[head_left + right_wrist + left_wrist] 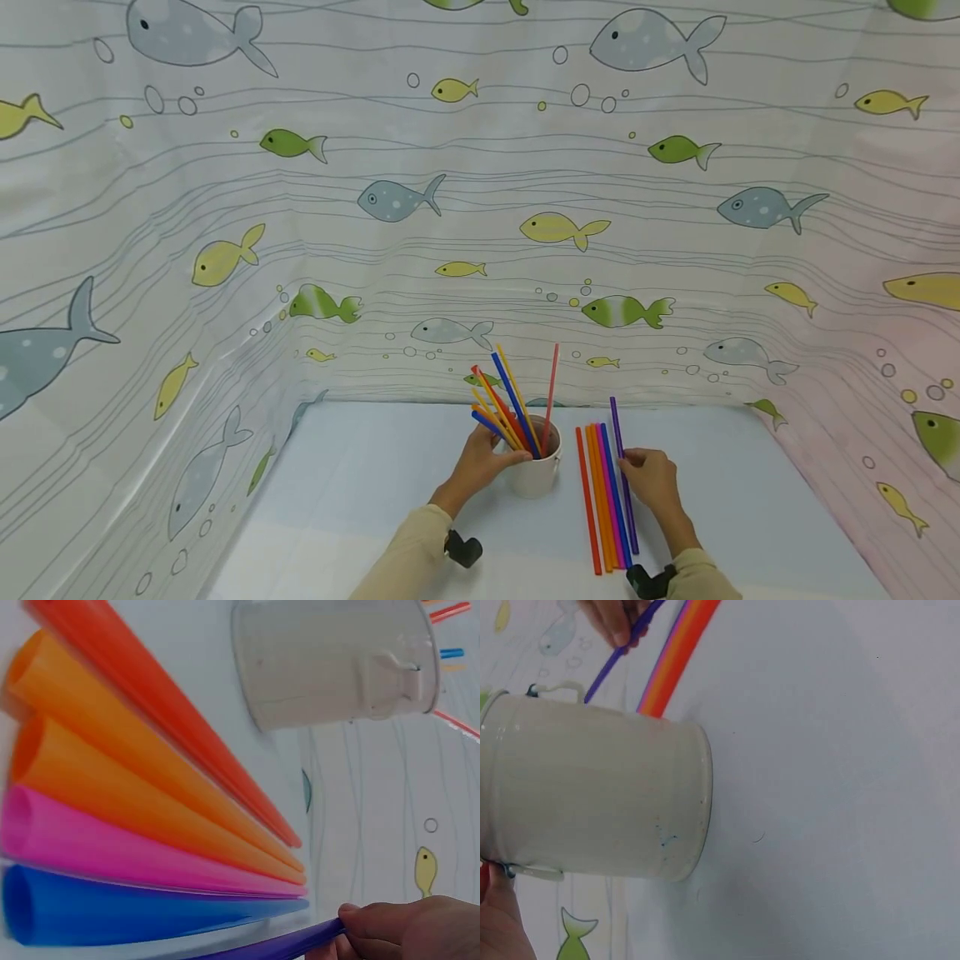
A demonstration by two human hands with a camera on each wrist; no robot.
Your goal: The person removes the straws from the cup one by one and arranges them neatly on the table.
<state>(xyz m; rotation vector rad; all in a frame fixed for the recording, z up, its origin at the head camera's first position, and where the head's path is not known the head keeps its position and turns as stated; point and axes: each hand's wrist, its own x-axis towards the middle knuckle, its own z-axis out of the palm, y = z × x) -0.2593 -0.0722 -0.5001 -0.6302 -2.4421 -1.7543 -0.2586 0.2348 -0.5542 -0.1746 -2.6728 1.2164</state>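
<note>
My cream-sleeved arms (411,552) reached forward, my bare left hand (478,465) gripping, thumb (516,458) extended, my bare right hand (654,481) pinching.

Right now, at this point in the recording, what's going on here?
A person's right hand pinches a purple straw, next to a blue straw, a pink straw, two orange straws and a red straw lying side by side on the pale table. The left hand holds the white cup near its rim; more coloured straws lean in it.
</note>
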